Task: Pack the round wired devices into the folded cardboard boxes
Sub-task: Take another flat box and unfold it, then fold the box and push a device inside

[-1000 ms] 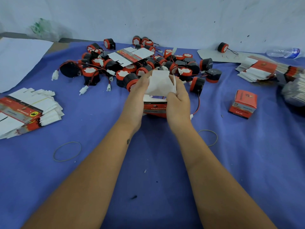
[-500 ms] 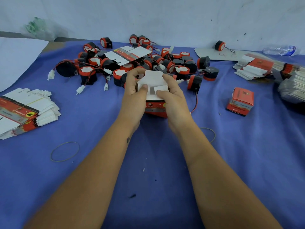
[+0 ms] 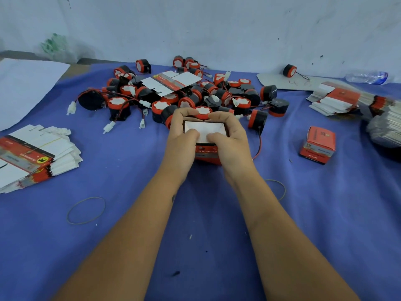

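blue cloth [image 3: 325,235] covers the whole work surface, pale wall behind. biggest item is the heap of round wired devices [image 3: 184,94] at the far middle of the surface, red caps, black bodies, white plugs trailing, a flat box blank [image 3: 171,82] lying on top. stack of flat blanks [image 3: 32,153] near the left edge, another stack [image 3: 342,98] by the far right edge next to a clear bottle [image 3: 368,76]. one closed box [image 3: 318,144] stands right of centre, apart from the hands. two rubber bands [image 3: 85,210] lie loose on the near cloth. box in hand [image 3: 206,141] sits mid-surface just in front of the heap, open top facing up at the camera, white inside showing, can't tell whether a device is in it. left hand [image 3: 181,137] and right hand [image 3: 230,140] each curl round a side of it, fingers over the far rim, both thumbs pressing on the white inner panel near the front edge. box lies directly between the two hands, long axis running left-right, neither hand nearer. nearest device [image 3: 203,111] touches the fingertips at the far rim, so the next pick looks like a short reach forward. judgement: box being shaped or a flap tucked.
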Action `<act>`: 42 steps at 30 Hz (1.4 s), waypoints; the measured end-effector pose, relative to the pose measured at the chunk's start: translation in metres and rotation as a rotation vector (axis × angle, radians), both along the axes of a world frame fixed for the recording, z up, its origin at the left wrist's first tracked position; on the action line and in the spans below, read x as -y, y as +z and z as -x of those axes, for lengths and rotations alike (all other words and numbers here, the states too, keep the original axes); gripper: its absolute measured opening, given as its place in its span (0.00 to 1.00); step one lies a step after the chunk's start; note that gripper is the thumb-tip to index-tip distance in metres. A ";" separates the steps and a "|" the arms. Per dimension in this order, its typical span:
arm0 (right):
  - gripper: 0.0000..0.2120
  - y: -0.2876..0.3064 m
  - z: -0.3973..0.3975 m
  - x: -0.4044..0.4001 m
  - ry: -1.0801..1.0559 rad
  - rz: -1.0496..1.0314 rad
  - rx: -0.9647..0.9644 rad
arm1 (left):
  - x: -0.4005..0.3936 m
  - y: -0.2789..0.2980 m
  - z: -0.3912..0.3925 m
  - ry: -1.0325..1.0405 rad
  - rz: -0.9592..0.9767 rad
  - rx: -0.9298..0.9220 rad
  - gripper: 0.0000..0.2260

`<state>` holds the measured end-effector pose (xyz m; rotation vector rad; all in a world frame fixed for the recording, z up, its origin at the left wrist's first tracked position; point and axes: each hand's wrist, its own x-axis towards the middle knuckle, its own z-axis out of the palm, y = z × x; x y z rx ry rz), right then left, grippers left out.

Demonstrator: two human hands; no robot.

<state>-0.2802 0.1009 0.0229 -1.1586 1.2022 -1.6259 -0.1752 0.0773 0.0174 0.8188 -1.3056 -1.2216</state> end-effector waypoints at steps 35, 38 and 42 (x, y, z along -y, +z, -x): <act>0.17 0.006 0.002 -0.002 -0.147 0.127 0.054 | 0.008 0.000 -0.004 -0.004 0.048 0.044 0.29; 0.17 0.002 0.000 -0.001 -0.137 0.086 -0.019 | 0.018 0.001 -0.012 0.080 -0.085 0.026 0.15; 0.19 -0.006 0.010 0.003 -0.324 -0.046 -0.242 | 0.029 0.002 -0.026 0.254 -0.150 -0.155 0.15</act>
